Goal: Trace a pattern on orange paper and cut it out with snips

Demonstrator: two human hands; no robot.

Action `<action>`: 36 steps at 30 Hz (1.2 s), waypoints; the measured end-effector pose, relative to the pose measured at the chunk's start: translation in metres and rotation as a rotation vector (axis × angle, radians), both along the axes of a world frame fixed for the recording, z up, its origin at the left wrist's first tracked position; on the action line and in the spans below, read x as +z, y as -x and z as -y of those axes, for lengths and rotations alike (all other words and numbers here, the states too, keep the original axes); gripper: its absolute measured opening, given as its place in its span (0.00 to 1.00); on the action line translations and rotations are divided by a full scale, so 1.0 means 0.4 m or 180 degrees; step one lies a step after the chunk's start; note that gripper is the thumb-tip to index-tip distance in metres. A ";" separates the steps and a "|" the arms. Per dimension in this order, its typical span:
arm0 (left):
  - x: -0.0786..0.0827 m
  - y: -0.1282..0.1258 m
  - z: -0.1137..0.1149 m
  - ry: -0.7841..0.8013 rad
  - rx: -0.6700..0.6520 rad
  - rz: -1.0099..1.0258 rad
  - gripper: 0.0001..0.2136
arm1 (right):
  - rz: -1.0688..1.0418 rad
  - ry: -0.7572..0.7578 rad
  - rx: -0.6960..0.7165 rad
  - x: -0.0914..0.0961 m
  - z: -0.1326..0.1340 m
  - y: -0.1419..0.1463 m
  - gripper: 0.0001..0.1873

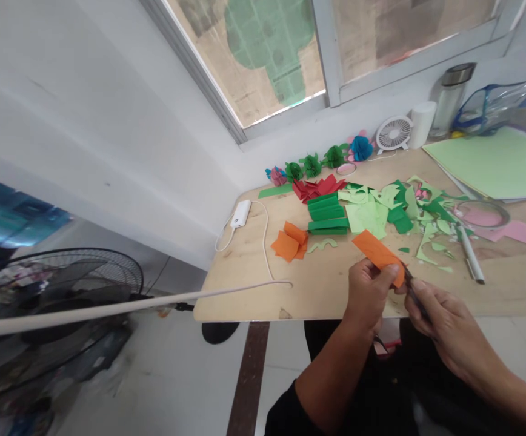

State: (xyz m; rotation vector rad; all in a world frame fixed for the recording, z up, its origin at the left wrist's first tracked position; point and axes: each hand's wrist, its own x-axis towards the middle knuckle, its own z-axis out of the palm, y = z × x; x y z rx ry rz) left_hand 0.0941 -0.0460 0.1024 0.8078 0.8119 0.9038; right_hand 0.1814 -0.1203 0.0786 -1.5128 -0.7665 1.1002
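Observation:
My left hand (368, 290) pinches a folded orange paper strip (374, 249) above the near edge of the wooden table (245, 284). My right hand (440, 318) is closed round a pair of scissors (411, 287), whose blades meet the strip's near end. More folded orange pieces (289, 241) lie to the left. Stacked dark green folded strips (327, 213) and light green sheets (366, 216) lie beyond my hands.
Green paper scraps (429, 233), a pen (471, 260), pink paper (517, 231) and a tape roll (481, 213) lie at the right. Paper flowers (317, 165), a small fan (394, 133) and a flask (451, 97) stand along the wall. A white power bank (240, 213) with cable lies left. A floor fan (58, 284) stands beside the table.

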 end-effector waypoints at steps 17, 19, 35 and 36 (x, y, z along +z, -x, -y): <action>0.000 0.004 0.001 -0.0007 0.0017 -0.0070 0.13 | -0.0081 0.0011 -0.0019 0.004 0.006 0.000 0.35; 0.001 0.004 0.004 -0.0016 -0.0003 -0.0045 0.14 | -0.0106 0.0023 -0.0038 0.005 0.006 0.001 0.35; -0.014 0.008 -0.002 -0.0142 -0.0083 -0.0092 0.13 | -0.0150 0.0079 0.0057 0.000 0.006 -0.002 0.34; -0.014 0.007 -0.003 -0.0141 -0.0091 -0.0094 0.13 | -0.0147 0.0082 0.0057 0.001 0.006 -0.002 0.35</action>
